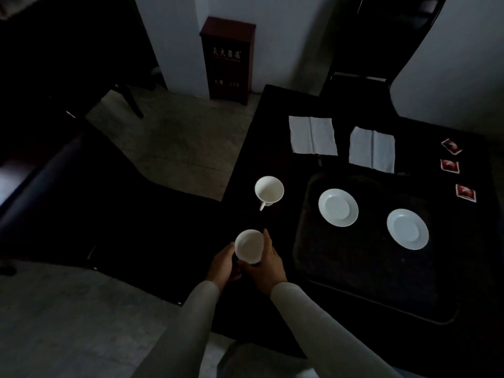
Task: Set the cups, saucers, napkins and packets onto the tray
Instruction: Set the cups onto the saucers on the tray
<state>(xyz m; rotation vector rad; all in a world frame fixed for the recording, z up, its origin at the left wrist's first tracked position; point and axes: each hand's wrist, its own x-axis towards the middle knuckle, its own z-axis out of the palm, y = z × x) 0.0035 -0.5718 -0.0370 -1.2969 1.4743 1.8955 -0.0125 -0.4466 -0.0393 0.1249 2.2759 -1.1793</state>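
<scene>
A dark tray [327,271] lies on the black table with two white saucers on it, one to the left [338,207] and one to the right [407,229]. Left of the tray, near the table's edge, my left hand [225,264] and my right hand [266,264] hold a white cup [248,246] from both sides. A second white cup [269,190] stands further back on the table, handle toward me. Beyond the tray lie two white napkins, a left one [312,135] and a right one [372,149]. Three red packets [451,146] [449,166] [465,193] lie right of the tray.
A dark red cabinet [227,60] stands against the white wall behind the table's left corner. A dark chair [381,50] sits behind the table. Another dark piece of furniture [68,64] fills the far left. Grey floor [174,148] shows left of the table.
</scene>
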